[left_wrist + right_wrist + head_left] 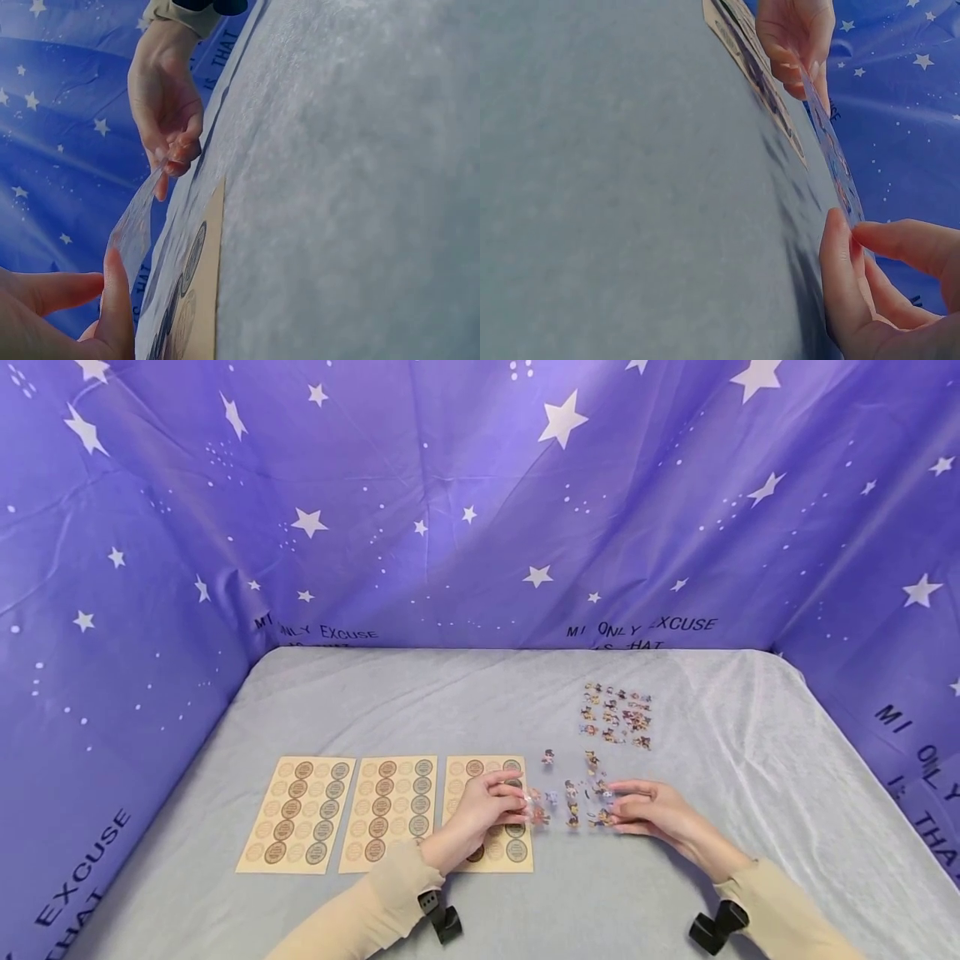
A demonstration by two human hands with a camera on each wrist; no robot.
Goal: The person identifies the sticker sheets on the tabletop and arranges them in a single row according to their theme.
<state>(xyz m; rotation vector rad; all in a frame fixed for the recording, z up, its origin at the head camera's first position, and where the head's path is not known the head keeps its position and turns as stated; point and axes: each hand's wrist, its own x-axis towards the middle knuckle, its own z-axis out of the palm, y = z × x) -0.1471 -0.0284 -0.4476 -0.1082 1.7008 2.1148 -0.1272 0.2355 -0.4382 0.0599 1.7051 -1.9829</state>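
Note:
A clear sticker sheet with small cartoon figures is held by its two side edges between the hands. My left hand pinches its left edge between thumb and fingers, above the rightmost tan sheet of round stickers. The right hand pinches the opposite edge. In the right wrist view the clear sheet is raised off the table, its shadow falling on the cloth. The left wrist view shows the film stretching from one hand to the other.
Two more tan sticker sheets, one in the middle and one at the left, lie in a row. Another clear figure sheet lies farther back on the grey cloth-covered table. A purple star-patterned curtain surrounds the table.

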